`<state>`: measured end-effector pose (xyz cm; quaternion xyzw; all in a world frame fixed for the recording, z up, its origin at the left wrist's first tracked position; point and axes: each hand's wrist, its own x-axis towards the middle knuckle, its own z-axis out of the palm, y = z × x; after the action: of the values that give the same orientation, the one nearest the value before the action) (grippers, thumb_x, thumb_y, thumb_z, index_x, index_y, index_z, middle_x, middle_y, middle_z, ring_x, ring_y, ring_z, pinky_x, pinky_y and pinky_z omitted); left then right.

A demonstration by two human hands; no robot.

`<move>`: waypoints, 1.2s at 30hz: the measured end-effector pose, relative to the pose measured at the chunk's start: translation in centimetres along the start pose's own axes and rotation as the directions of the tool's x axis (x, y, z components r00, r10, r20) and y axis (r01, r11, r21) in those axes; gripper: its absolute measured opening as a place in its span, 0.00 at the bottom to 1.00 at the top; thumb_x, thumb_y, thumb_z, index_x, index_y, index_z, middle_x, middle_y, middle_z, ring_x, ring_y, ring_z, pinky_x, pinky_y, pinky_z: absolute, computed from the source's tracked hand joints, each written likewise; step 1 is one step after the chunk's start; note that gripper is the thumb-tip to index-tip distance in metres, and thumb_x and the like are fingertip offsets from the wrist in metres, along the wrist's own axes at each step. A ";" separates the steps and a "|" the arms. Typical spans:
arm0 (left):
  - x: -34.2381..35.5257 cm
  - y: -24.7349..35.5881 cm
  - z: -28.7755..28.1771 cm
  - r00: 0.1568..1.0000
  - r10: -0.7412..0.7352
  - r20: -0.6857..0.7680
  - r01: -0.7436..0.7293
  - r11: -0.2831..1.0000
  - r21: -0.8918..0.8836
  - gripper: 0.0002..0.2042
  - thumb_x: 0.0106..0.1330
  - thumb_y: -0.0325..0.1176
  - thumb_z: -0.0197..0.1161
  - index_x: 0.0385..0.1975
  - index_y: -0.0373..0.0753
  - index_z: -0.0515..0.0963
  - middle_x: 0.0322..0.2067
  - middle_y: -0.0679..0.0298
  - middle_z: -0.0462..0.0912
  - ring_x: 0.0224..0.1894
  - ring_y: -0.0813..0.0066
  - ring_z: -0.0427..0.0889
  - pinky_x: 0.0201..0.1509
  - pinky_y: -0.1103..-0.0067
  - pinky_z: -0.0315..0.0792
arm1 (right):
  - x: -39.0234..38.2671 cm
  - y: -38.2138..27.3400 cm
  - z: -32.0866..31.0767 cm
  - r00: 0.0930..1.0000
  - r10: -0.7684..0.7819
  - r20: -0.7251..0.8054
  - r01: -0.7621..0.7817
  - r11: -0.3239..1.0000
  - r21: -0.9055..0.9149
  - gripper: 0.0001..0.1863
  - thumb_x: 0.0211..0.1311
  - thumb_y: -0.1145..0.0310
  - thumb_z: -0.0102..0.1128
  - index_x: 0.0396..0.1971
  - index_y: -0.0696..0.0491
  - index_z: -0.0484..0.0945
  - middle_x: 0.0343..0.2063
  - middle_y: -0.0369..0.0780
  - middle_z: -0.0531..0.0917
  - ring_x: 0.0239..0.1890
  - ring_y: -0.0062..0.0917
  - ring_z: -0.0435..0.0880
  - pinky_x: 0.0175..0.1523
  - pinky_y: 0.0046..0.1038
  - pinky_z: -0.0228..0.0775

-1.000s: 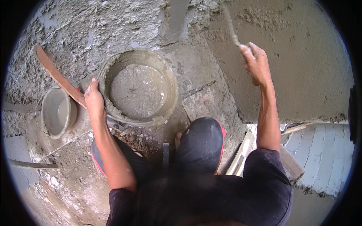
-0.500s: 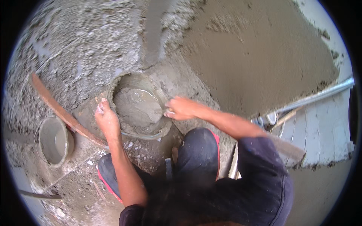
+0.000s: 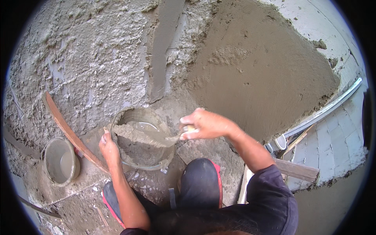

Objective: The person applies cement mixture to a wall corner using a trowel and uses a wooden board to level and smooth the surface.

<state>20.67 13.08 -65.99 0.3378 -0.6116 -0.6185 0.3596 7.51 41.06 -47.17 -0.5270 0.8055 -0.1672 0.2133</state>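
A round mortar pan [image 3: 129, 164] full of wet grey cement stands on the ground against the wall, tipped toward me. My left hand [image 3: 108, 145] grips its near left rim. My right hand [image 3: 203, 124] holds a trowel [image 3: 172, 138] by its handle, with the blade dug into the cement heaped inside the pan. Above my right hand the wall carries a broad patch of fresh smooth plaster [image 3: 258, 78]. To the left the wall is rough and bare [image 3: 86, 66].
A small grey bucket [image 3: 59, 161] of water sits at the left. A long curved reddish wooden strip [image 3: 66, 131] leans beside it. My knee [image 3: 199, 184] is just below the pan. At the right lie a metal straightedge [image 3: 333, 107], wooden boards [image 3: 291, 169] and paving tiles.
My right hand came down from the plastered wall to the pan, and the trowel now digs into the cement. The pan has been tipped up by my left hand.
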 end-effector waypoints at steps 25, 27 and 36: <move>-1.4 0.8 2.7 0.999 0.049 -0.010 -0.049 0.997 0.067 0.20 0.74 0.42 0.51 0.26 0.29 0.73 0.22 0.65 0.73 0.28 0.74 0.65 0.36 0.70 0.64 | 3.3 7.5 13.0 0.969 0.229 0.095 -0.191 0.933 -0.305 0.18 0.62 0.58 0.59 0.32 0.61 0.81 0.28 0.54 0.83 0.36 0.51 0.84 0.44 0.46 0.77; -0.8 0.1 2.1 0.999 0.045 -0.027 -0.044 0.998 0.047 0.20 0.75 0.41 0.51 0.27 0.28 0.74 0.23 0.65 0.73 0.29 0.75 0.66 0.36 0.70 0.65 | 1.0 8.6 12.8 0.972 0.233 0.035 -0.220 0.951 -0.215 0.20 0.62 0.56 0.60 0.35 0.62 0.80 0.28 0.55 0.82 0.37 0.53 0.83 0.44 0.47 0.76; 0.2 -1.3 1.2 0.998 0.061 -0.007 -0.061 0.997 0.056 0.20 0.75 0.40 0.51 0.33 0.25 0.76 0.26 0.63 0.78 0.30 0.74 0.68 0.38 0.70 0.66 | -2.8 1.7 6.6 0.956 0.239 -0.171 -0.289 0.868 -0.404 0.20 0.64 0.52 0.60 0.33 0.58 0.77 0.25 0.51 0.82 0.34 0.50 0.83 0.40 0.48 0.74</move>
<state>19.53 13.52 -67.29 0.3315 -0.6369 -0.5885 0.3715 10.60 44.06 -53.20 -0.4350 0.8978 0.0125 0.0675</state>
